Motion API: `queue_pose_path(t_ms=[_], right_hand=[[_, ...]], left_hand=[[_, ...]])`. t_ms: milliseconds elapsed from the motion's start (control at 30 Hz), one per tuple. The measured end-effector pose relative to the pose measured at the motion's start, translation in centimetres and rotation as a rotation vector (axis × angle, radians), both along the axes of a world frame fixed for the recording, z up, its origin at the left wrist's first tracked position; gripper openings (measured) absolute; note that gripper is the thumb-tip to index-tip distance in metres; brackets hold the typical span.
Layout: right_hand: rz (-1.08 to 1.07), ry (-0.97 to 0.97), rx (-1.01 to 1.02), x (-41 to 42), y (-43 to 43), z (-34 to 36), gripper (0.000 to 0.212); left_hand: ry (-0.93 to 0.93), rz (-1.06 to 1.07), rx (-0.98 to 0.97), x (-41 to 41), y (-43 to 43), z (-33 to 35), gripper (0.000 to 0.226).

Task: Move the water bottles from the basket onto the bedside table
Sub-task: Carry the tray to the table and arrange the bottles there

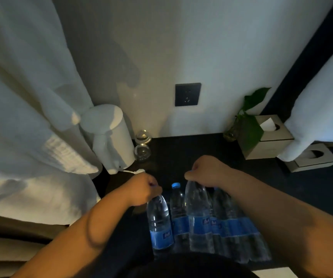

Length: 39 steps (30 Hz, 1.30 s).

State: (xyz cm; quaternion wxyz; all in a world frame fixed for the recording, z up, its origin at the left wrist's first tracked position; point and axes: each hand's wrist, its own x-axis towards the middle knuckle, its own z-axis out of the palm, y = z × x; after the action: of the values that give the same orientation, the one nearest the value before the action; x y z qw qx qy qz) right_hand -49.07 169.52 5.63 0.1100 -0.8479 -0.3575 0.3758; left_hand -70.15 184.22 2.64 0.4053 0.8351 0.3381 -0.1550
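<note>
Plastic water bottles [233,221] with blue labels stand in a tight cluster at the near edge of the dark desk [191,149]. All are upright, with long axes vertical and necks pointing up. The left grip [143,189] is curled round the cap of the leftmost bottle [159,223]. The right grip [205,171] is clamped on the top of the tall bottle [198,213]; whether it also holds a second bottle behind, I cannot tell. Each held bottle lies straight below its grip. Between them a blue-capped bottle [177,201] stands free, about equally near both. Whether the held bases touch the desk is hidden. No basket shows.
</note>
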Motion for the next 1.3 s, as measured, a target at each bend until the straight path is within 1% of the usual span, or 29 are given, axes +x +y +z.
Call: queue_pose_path(t_ms=[67,200,333,433,533,700,867,967,1133,1200,1300], right_hand=[[0.065,-0.006,0.056,0.3,-0.1,1.9,0.038],[0.168,-0.079,0.168,1.2,0.1,5.3,0.039],[0.183,-0.146,0.270,2.7,1.1,7.1,0.027],[0.146,-0.209,0.339,4.1,2.7,7.3,0.022],[0.120,-0.284,0.401,5.0,4.4,6.8,0.022],[0.089,-0.300,0.457,6.9,7.3,6.0,0.018],[0.073,-0.338,0.462,8.8,10.1,5.5,0.015],[0.061,-0.326,0.471,9.4,11.3,4.9,0.013],[0.009,-0.287,0.527,9.7,12.2,3.1,0.014],[0.003,-0.278,0.557,9.8,12.6,2.6,0.014],[0.035,-0.299,0.568,9.8,13.1,1.8,0.019]], left_hand=[[-0.032,0.018,0.036,-0.4,-0.6,2.1,0.018],[-0.003,0.030,0.148,0.1,-1.1,6.1,0.024],[-0.018,0.008,0.379,2.3,-0.7,8.5,0.025],[-0.051,0.048,0.461,4.9,0.7,9.5,0.024],[-0.089,0.095,0.533,7.6,2.3,9.3,0.023],[-0.108,0.141,0.576,11.9,5.0,8.1,0.023],[-0.133,0.196,0.536,15.2,7.2,7.6,0.023],[-0.146,0.223,0.530,16.9,8.2,7.6,0.025],[-0.141,0.285,0.553,18.5,9.0,6.8,0.042],[-0.153,0.295,0.541,18.7,9.4,6.6,0.043],[-0.179,0.329,0.489,18.5,9.8,6.2,0.039]])
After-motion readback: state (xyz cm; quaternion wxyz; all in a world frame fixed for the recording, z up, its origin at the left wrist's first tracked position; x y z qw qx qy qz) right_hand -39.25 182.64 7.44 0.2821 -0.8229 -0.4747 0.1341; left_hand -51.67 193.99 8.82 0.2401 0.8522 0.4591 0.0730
